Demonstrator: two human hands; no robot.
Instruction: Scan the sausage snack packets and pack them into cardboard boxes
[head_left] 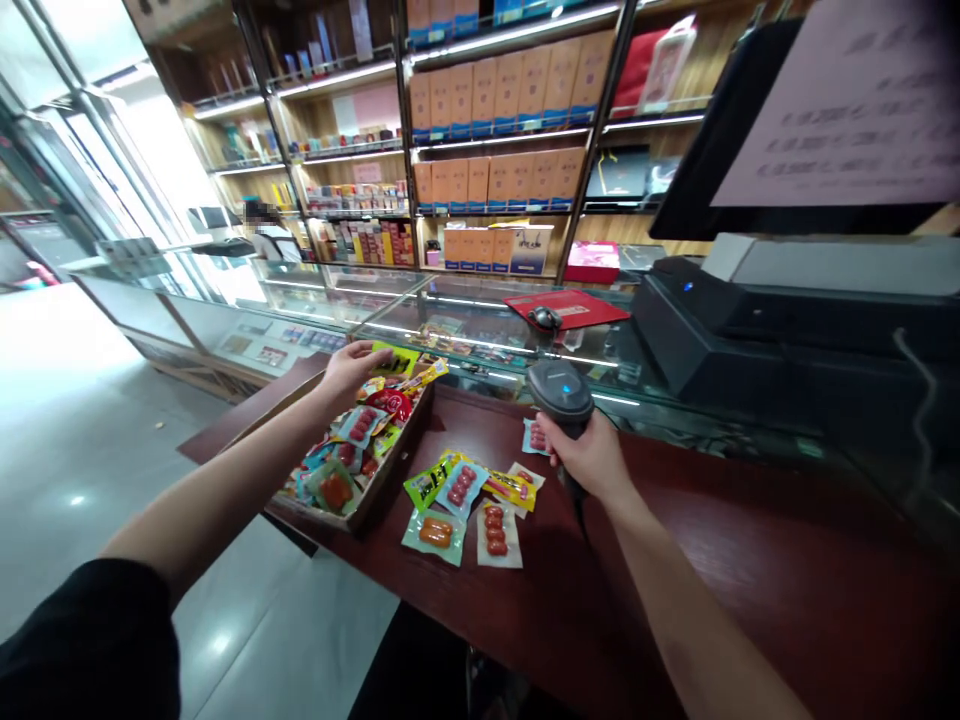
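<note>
My left hand (pixel 352 366) is over the back of a box (pixel 365 505) full of packaged snacks, its fingers closed on a yellow-green packet (pixel 395 359). In my right hand (pixel 592 452) is a black barcode scanner (pixel 561 392) with a small blue light, held above the dark red table. Just left of the scanner lies a small sausage packet (pixel 535 436). Between the box and the scanner several packets lie in a loose group, among them a green-edged one (pixel 435 534), a clear one with red sausages (pixel 498 535) and a yellow one (pixel 511 489).
Behind the table (pixel 675 570) runs a glass display counter (pixel 465 300) with a red mat (pixel 589 308) and a mouse (pixel 544 318). A dark machine with a screen (pixel 742 120) stands at right. A person (pixel 268 235) is at the far left counter.
</note>
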